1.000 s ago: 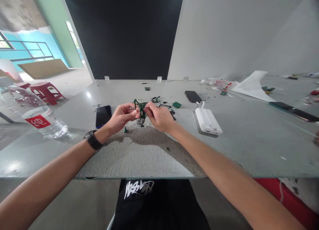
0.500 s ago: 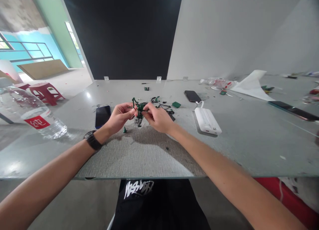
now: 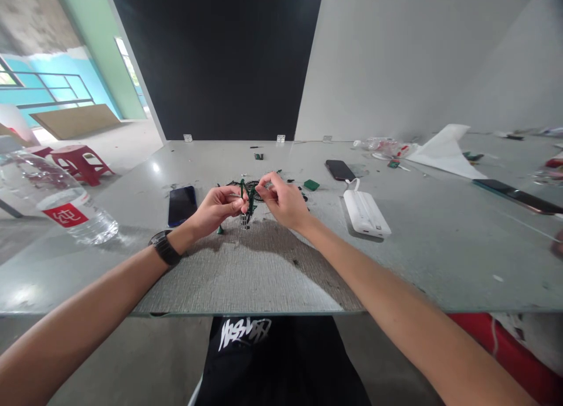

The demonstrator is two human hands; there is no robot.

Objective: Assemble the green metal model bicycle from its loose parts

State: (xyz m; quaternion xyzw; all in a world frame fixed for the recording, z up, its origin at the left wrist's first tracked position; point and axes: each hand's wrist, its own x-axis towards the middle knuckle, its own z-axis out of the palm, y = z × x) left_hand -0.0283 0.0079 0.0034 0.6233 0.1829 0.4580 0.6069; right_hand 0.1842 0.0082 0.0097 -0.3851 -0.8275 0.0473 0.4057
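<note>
My left hand [image 3: 224, 203] is closed in a pinch on a small green model bicycle [image 3: 251, 207] held just above the table. A dark spoked wheel [image 3: 253, 190] shows at its far side, and a pale basket-like part [image 3: 244, 220] hangs low at the near side. My right hand [image 3: 284, 202] is beside the wheel, its thumb and forefinger drawn together; whatever is between them is too small to make out. Under the left hand stands a small green piece [image 3: 220, 229]. Loose dark parts [image 3: 303, 195] lie partly hidden behind the right hand.
A dark phone [image 3: 182, 205] and a water bottle [image 3: 65, 200] are on the left. To the right are a green block [image 3: 311, 185], a white power bank [image 3: 366, 212] cabled to another phone [image 3: 339, 169], and a white wing-shaped piece [image 3: 446, 151]. The table's front edge [image 3: 264, 314] runs close to me.
The model bicycle has turned, so its spoked wheel shows more clearly. My right hand has shifted slightly right and up, with its fingers curled higher. The left hand keeps its hold.
</note>
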